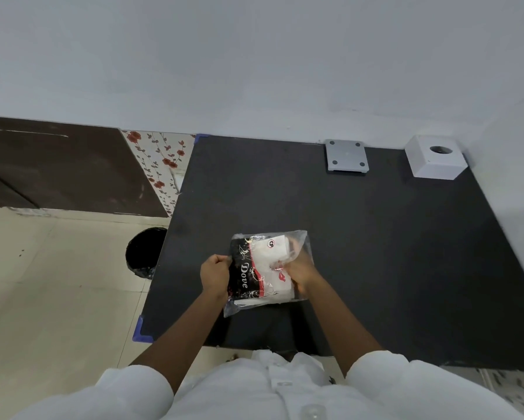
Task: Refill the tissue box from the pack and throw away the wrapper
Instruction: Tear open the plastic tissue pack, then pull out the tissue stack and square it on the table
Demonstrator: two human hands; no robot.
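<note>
A clear plastic tissue pack (256,268) with a black printed side reading "Dove" lies near the front of the black table (360,237). White tissues (269,254) show through the wrapper. My left hand (215,275) grips the pack's left edge. My right hand (300,268) is pushed inside the wrapper from the right, its fingers closed on the tissues. The white square tissue box (435,157) with a round hole on top stands at the far right corner of the table, well away from both hands.
A black-lined waste bin (144,253) stands on the tiled floor by the table's left edge. A grey square plate (346,156) with several dark dots lies at the table's back edge. White walls run behind and to the right.
</note>
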